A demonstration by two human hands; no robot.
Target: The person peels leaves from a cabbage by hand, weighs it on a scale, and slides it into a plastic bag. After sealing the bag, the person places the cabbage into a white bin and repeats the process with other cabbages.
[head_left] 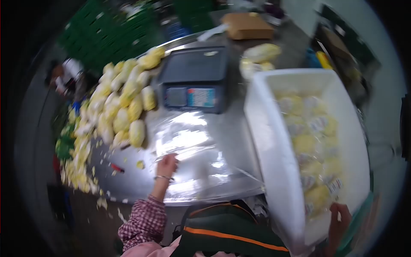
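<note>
My left hand (168, 165) is over the steel table, its fingers curled in at the left edge of a clear plastic bag (188, 141); motion blur softens the fingertips. At the near right end of a white foam box (267, 141), my right hand (339, 216) has bent fingers somewhat apart, with nothing visible in them. Bagged, labelled napa cabbages (319, 124) lie in rows inside that box, the nearest one (317, 197) just beyond my right fingers. More flat clear plastic (201, 175) covers the front of the table.
A grey scale (195, 68) stands behind the plastic. Peeled cabbages (122, 103) are heaped on the left, with trimmed leaves (79, 162) and a red-handled tool (117, 168) nearby. Wrapped cabbages (259, 58) and a cardboard box (247, 26) are at the back. Another person (72, 77) is far left.
</note>
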